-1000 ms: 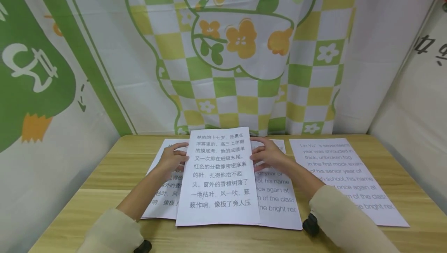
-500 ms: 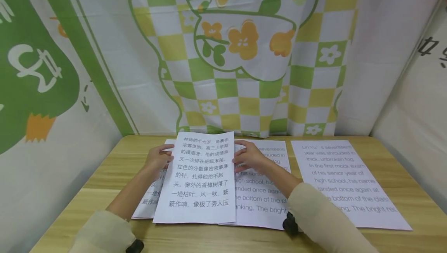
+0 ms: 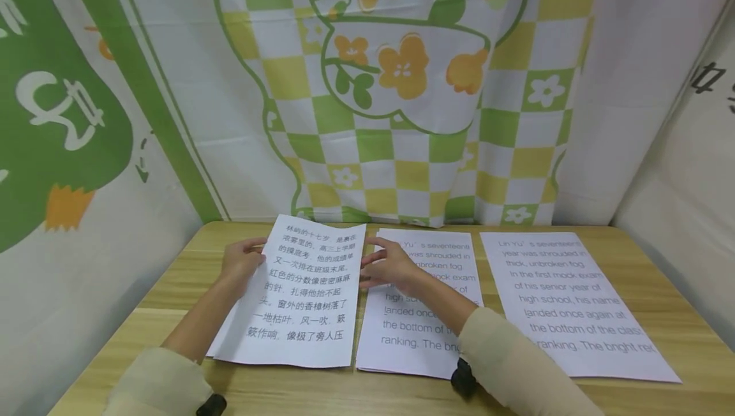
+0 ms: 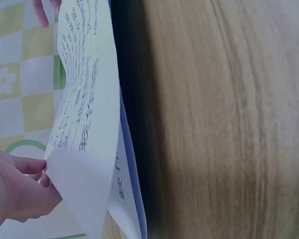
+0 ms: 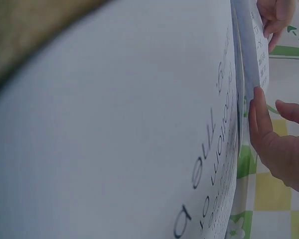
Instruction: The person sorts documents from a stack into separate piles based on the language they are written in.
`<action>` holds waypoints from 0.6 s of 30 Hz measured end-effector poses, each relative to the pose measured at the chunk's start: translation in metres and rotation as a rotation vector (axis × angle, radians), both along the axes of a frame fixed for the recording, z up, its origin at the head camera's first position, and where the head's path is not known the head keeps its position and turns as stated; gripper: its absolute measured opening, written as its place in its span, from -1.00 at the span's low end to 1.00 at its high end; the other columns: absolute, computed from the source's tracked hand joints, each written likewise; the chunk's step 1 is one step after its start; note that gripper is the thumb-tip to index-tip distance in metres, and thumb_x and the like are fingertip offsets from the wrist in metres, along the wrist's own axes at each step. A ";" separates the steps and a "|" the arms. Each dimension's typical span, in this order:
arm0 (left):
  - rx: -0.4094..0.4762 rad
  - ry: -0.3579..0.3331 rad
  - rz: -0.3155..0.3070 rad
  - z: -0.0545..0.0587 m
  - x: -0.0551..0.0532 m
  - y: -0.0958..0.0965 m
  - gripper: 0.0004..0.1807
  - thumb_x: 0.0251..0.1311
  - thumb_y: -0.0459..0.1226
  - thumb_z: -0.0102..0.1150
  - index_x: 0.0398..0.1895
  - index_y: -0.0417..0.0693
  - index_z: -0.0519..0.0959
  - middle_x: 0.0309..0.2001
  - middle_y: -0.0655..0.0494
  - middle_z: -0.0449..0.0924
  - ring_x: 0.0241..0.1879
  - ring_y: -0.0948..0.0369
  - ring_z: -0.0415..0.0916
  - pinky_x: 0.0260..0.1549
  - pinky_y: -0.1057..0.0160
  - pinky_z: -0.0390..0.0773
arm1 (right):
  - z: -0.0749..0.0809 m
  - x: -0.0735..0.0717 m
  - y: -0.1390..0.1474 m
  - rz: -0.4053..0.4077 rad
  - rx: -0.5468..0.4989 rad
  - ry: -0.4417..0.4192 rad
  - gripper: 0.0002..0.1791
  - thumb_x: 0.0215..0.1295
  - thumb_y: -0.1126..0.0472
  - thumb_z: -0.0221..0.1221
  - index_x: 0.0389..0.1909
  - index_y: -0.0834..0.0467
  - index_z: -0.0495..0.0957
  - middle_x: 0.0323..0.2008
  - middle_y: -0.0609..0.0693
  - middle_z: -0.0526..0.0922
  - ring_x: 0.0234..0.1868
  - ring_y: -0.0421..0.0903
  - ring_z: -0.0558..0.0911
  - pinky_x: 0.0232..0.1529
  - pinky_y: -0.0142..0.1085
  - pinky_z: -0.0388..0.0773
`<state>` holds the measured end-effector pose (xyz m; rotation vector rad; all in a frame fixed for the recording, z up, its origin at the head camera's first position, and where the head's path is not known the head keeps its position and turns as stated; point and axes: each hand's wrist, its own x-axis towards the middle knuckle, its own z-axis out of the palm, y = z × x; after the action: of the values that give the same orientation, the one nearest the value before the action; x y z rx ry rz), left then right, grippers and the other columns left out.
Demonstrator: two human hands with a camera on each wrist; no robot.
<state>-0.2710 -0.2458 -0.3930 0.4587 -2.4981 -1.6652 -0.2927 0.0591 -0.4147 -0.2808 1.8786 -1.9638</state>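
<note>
A white sheet of paper point(image 3: 310, 288) printed with Chinese text stands slightly lifted and bowed over the left part of the table. My left hand point(image 3: 237, 268) pinches its left edge between thumb and fingers, seen closely in the left wrist view. At the opposite edge, my right hand point(image 3: 393, 270) touches the sheet with extended fingertips; its thumb point(image 5: 289, 110) stands apart from the paper in the right wrist view. Beneath the raised sheet lies more printed paper point(image 4: 123, 194), mostly hidden. A pile of English-printed sheets point(image 3: 413, 326) lies partly under my right forearm.
Another English-printed sheet point(image 3: 574, 314) lies at the right, my right sleeve point(image 3: 517, 358) overlapping its lower left corner. The wooden table point(image 3: 287, 390) ends at a patterned curtain point(image 3: 379, 180) behind the papers.
Both hands have moved left with the Chinese-printed sheet, from over the middle pile to over the left papers. The English pile is now uncovered. The right thumb and fingers look more spread.
</note>
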 end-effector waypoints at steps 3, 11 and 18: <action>-0.015 -0.007 0.010 0.001 0.000 -0.002 -0.42 0.27 -0.56 0.00 0.40 -0.45 0.38 0.21 -0.46 0.45 -0.01 -0.04 0.52 -0.22 0.43 0.57 | 0.001 0.003 -0.003 0.038 -0.016 0.008 -0.08 0.26 0.64 0.16 0.62 0.25 0.07 0.13 0.40 0.48 -0.17 0.16 0.76 0.01 0.03 0.75; -0.065 -0.083 -0.018 0.002 0.001 -0.008 -0.44 0.40 -0.37 0.04 0.41 -0.49 0.33 0.26 -0.49 0.43 -0.08 -0.02 0.60 -0.17 0.23 0.69 | 0.004 0.006 -0.008 0.082 -0.001 -0.007 -0.06 0.27 0.58 0.20 0.63 0.23 0.04 0.28 0.44 0.44 0.05 0.22 0.69 0.10 0.00 0.72; -0.081 -0.107 -0.017 -0.005 0.001 -0.015 -0.34 0.41 -0.31 0.02 0.47 -0.55 0.19 0.25 -0.55 0.40 -0.23 0.06 0.63 -0.31 0.27 0.72 | 0.003 0.007 -0.007 0.082 0.043 -0.052 -0.04 0.23 0.59 0.25 0.62 0.24 0.06 0.22 0.43 0.48 0.10 0.27 0.67 0.10 -0.05 0.73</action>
<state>-0.2695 -0.2606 -0.3980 0.5327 -2.6413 -1.5782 -0.2861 0.0517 -0.4119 -0.2868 1.8447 -1.8573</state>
